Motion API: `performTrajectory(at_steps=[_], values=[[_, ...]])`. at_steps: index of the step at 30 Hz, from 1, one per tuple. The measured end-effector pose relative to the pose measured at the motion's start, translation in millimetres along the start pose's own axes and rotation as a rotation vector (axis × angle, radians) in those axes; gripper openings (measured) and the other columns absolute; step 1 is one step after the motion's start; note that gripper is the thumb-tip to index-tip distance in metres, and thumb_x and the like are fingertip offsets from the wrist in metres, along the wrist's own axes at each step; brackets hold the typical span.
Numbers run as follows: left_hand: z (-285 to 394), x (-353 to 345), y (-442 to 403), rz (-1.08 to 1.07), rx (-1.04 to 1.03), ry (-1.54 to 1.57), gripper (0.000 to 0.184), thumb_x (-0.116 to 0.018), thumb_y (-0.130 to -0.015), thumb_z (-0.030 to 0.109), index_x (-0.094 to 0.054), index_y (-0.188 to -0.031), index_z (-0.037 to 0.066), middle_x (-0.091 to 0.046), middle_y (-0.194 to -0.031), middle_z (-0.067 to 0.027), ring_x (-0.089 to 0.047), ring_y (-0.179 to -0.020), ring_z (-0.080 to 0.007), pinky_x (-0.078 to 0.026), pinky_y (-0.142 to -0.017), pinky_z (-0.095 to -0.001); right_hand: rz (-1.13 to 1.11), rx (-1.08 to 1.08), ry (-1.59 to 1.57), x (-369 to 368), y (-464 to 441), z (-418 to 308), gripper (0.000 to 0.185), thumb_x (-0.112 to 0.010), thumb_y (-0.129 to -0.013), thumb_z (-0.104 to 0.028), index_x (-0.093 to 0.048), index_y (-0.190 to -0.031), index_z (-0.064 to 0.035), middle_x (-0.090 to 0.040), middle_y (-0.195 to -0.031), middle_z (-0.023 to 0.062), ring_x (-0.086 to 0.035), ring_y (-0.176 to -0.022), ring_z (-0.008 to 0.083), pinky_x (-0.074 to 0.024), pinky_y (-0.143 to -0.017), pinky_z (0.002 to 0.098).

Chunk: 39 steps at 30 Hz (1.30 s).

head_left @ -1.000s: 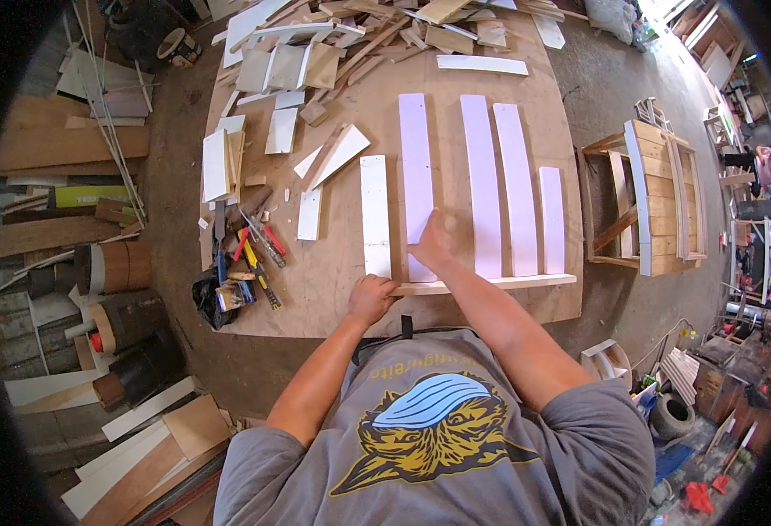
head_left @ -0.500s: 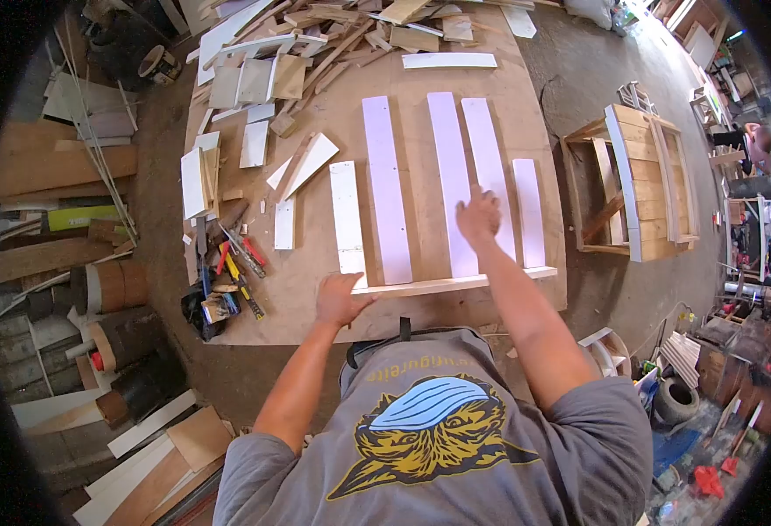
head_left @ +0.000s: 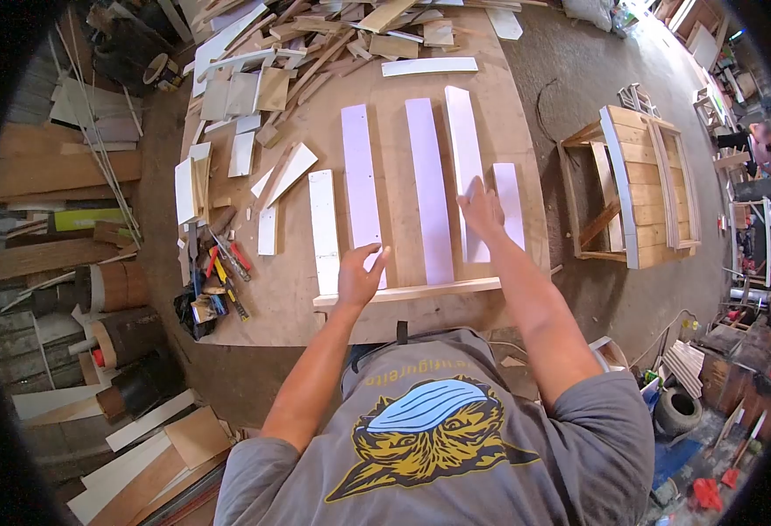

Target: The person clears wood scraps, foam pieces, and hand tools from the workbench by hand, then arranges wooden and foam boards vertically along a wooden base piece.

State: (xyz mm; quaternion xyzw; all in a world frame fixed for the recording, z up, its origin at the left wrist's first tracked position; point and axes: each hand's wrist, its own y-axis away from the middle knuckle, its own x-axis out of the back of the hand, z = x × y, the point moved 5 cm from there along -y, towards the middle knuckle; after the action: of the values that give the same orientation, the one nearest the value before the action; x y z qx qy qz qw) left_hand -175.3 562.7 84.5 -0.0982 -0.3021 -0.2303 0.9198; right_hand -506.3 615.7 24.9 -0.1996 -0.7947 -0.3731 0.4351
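Four upright-lying boards and strips aside, the row before me starts with a short white plank (head_left: 324,232), followed by a long lilac plank (head_left: 362,167) and a second long lilac plank (head_left: 429,193). My right hand (head_left: 483,213) grips the fourth plank (head_left: 461,131), pale lilac, whose side edge shows as it tilts. A short lilac plank (head_left: 507,197) lies to its right. Over the near end of the first long plank, my left hand (head_left: 363,276) hovers with fingers apart, holding nothing. A narrow wooden strip (head_left: 420,290) runs across the planks' near ends.
Offcuts (head_left: 315,53) pile up at the table's far left. Hand tools (head_left: 227,263) lie at the left edge. A loose white board (head_left: 429,67) lies beyond the row. A wooden frame piece (head_left: 648,184) stands on the floor at right, and a person (head_left: 758,145) is far right.
My left hand has left the strip's left end and moved right, over the first long plank. My right hand has taken hold of the fourth plank, which has shifted away from me and tilted.
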Motion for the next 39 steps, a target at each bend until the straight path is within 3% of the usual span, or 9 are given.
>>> performTrajectory(at_steps=[6, 9, 12, 13, 17, 20, 21, 27, 39], values=[[33.5, -50.9, -35.8, -0.265, 0.542, 0.589, 0.062, -0.073, -0.098, 0.048, -0.066, -0.135, -0.001, -0.074, -0.113, -0.0130, -0.069, -0.109, -0.0237, -0.055, -0.094, -0.0362, 0.106, 0.084, -0.529, 27.6, 1.7, -58.4, 0.074, -0.063, -0.094, -0.048, -0.051, -0.150, -0.0003, -0.065, -0.135, 0.0297, -0.064, -0.125, 0.0453, -0.0497, -0.105, 0.0523], [58.9, -60.7, -53.4, -0.343, 0.743, 0.951, 0.070, -0.080, -0.093, 0.043, -0.058, -0.142, -0.002, -0.072, -0.113, -0.0105, -0.068, -0.106, -0.0217, -0.056, -0.087, -0.0345, -0.043, 0.082, -0.520, 27.8, 26.7, -96.7, 0.072, -0.060, -0.096, -0.054, -0.056, -0.145, -0.0015, -0.065, -0.133, 0.0298, -0.064, -0.124, 0.0443, -0.0493, -0.106, 0.0518], [40.4, -57.9, -67.6, -0.407, 0.603, 0.595, 0.050, -0.073, -0.100, 0.025, -0.055, -0.140, 0.000, -0.066, -0.127, -0.0121, -0.070, -0.104, -0.0220, -0.061, -0.082, -0.0447, 0.018, 0.181, -0.386, 17.8, 40.4, -114.5, 0.076, -0.062, -0.097, -0.055, -0.053, -0.151, -0.0021, -0.064, -0.136, 0.0302, -0.064, -0.127, 0.0423, -0.0490, -0.108, 0.0488], [30.6, -56.8, -69.7, -0.373, 0.574, 0.868, 0.044, -0.073, -0.097, 0.013, -0.058, -0.135, -0.001, -0.069, -0.121, -0.0115, -0.070, -0.103, -0.0201, -0.061, -0.083, -0.0393, 0.130, 0.259, -0.473, -5.8, 26.5, -104.7, 0.068, -0.057, -0.101, -0.056, -0.057, -0.148, -0.0063, -0.064, -0.136, 0.0285, -0.062, -0.127, 0.0441, -0.0489, -0.107, 0.0512], [32.4, -30.0, -71.0, -0.237, 0.532, 0.942, 0.043, -0.073, -0.096, 0.007, -0.061, -0.137, -0.002, -0.072, -0.122, -0.0090, -0.067, -0.108, -0.0158, -0.053, -0.097, -0.0312, 0.117, 0.089, -0.290, -28.4, 12.4, -66.8, 0.069, -0.056, -0.102, -0.058, -0.052, -0.148, -0.0076, -0.062, -0.135, 0.0260, -0.060, -0.125, 0.0449, -0.0503, -0.101, 0.0557], [29.4, -12.6, -73.3, -0.189, 0.468, 0.995, 0.045, -0.073, -0.096, 0.007, -0.060, -0.138, -0.001, -0.071, -0.123, -0.0095, -0.067, -0.109, -0.0165, -0.053, -0.097, -0.0319, 0.062, 0.148, -0.010, -52.7, 15.8, -49.9, 0.081, -0.065, -0.097, -0.056, -0.037, -0.159, -0.0116, -0.059, -0.137, 0.0272, -0.060, -0.124, 0.0466, -0.0512, -0.099, 0.0571], [29.6, -4.7, -73.5, -0.162, 0.461, 0.998, 0.047, -0.074, -0.096, 0.009, -0.060, -0.139, 0.000, -0.071, -0.123, -0.0095, -0.068, -0.109, -0.0163, -0.053, -0.098, -0.0319, 0.027, 0.195, 0.086, -60.0, 16.1, -48.4, 0.099, -0.075, -0.090, -0.050, -0.021, -0.166, -0.0173, -0.052, -0.143, 0.0307, -0.057, -0.127, 0.0494, -0.0516, -0.101, 0.0579], [-22.8, 33.6, -74.4, -0.060, 0.419, 0.925, 0.048, -0.075, -0.094, 0.009, -0.062, -0.139, 0.000, -0.072, -0.124, -0.0079, -0.066, -0.111, -0.0146, -0.051, -0.099, -0.0312, -0.036, 0.174, 0.041, -88.4, 12.1, -40.3, 0.105, -0.081, -0.088, -0.035, -0.016, -0.169, -0.0208, -0.046, -0.149, 0.0336, -0.059, -0.126, 0.0504, -0.0524, -0.103, 0.0561], [-192.7, 158.0, -48.6, 0.111, 0.494, 0.523, 0.049, -0.078, -0.092, 0.012, -0.064, -0.137, -0.002, -0.073, -0.122, -0.0056, -0.068, -0.106, -0.0159, -0.052, -0.096, -0.0297, 0.019, 0.103, 0.097, -77.5, -10.9, -9.4, 0.098, -0.075, -0.093, -0.039, -0.017, -0.169, -0.0171, -0.053, -0.136, 0.0341, -0.066, -0.111, 0.0492, -0.0554, -0.092, 0.0576]])
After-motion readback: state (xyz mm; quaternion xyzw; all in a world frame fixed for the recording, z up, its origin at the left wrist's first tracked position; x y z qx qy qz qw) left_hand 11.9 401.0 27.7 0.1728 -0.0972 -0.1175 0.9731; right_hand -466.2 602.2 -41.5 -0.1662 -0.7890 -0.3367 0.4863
